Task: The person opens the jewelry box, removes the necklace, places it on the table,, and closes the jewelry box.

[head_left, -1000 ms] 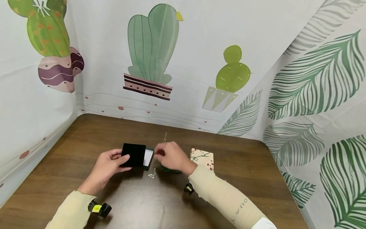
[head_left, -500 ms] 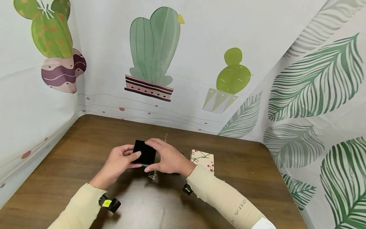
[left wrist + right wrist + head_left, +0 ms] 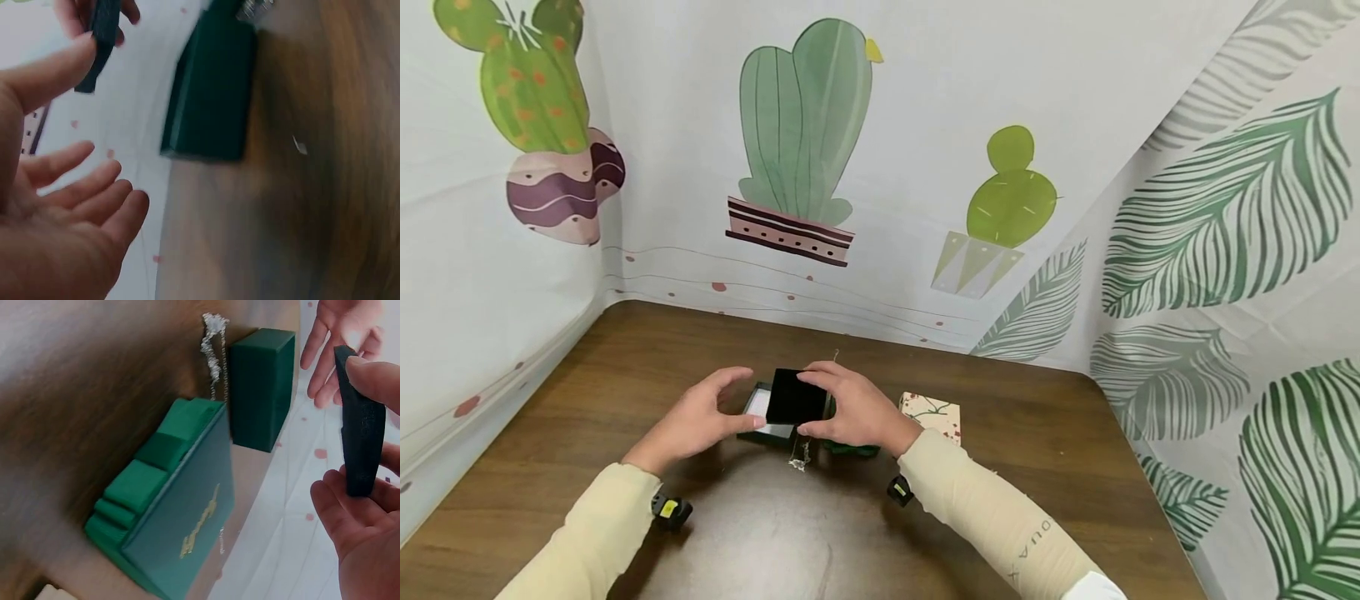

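My right hand point(image 3: 862, 408) pinches a square black velvet jewelry-box pad point(image 3: 795, 397) by its edges, thumb on one side and fingers on the other. The pad is tilted above an open dark green box base point(image 3: 259, 394), whose white inside shows in the head view. My left hand point(image 3: 692, 417) is spread at the pad's left side, fingers loose and holding nothing; its thumb tip is right by the pad's lower corner. A silver chain necklace point(image 3: 214, 350) lies on the table beside the base and runs behind it.
The green box lid point(image 3: 187, 506), with gold lettering and a ribbon bow, lies under my right hand. Right of it is a cream box with a floral print point(image 3: 932, 412). A printed cloth backdrop point(image 3: 910, 275) borders the table point(image 3: 1000, 500).
The left hand held the pad; the right hand came in, took its right side and now holds it alone. The left hand has let go and opened, uncovering the box base.
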A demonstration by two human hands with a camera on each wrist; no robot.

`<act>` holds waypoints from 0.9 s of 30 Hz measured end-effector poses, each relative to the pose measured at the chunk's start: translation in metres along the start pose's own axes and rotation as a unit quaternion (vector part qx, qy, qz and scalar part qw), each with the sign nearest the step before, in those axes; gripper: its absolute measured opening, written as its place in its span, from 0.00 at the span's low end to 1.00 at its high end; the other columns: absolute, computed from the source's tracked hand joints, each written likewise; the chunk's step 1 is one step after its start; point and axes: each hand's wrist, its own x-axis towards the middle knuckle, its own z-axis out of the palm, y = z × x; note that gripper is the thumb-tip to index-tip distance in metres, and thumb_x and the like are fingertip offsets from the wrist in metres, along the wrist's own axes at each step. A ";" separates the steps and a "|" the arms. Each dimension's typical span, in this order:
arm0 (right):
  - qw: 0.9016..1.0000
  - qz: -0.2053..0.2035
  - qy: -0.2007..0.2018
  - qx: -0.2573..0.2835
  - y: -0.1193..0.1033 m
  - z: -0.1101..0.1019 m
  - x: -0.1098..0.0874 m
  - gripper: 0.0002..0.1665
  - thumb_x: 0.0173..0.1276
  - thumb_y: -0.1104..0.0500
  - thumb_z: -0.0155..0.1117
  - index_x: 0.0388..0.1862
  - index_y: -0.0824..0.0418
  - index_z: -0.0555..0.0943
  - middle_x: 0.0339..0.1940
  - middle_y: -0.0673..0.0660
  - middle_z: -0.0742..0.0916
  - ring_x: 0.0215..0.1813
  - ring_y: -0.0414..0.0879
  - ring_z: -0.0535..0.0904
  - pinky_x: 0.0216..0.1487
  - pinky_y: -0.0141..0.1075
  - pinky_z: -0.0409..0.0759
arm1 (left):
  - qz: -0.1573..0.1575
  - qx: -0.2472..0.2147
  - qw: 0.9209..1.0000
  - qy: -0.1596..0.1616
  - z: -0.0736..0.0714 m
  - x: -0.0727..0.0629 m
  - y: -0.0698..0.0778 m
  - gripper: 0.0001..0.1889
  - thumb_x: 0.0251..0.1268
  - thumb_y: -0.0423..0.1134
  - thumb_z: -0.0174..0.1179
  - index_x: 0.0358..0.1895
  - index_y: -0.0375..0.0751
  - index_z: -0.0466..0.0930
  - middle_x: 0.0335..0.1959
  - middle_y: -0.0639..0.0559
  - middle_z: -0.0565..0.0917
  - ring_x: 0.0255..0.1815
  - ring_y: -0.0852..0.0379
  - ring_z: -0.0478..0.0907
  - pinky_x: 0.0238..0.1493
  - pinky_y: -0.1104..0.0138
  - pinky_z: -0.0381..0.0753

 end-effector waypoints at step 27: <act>1.000 0.011 -0.018 -0.023 0.005 0.014 0.014 0.35 0.66 0.44 0.76 0.70 0.54 0.81 0.78 0.54 0.77 0.76 0.50 0.76 0.72 0.43 0.78 | -0.027 0.029 0.997 -0.067 0.017 0.018 -0.024 0.59 0.53 0.52 0.81 0.82 0.34 0.54 0.79 0.27 0.63 0.75 0.33 0.68 0.64 0.49 0.76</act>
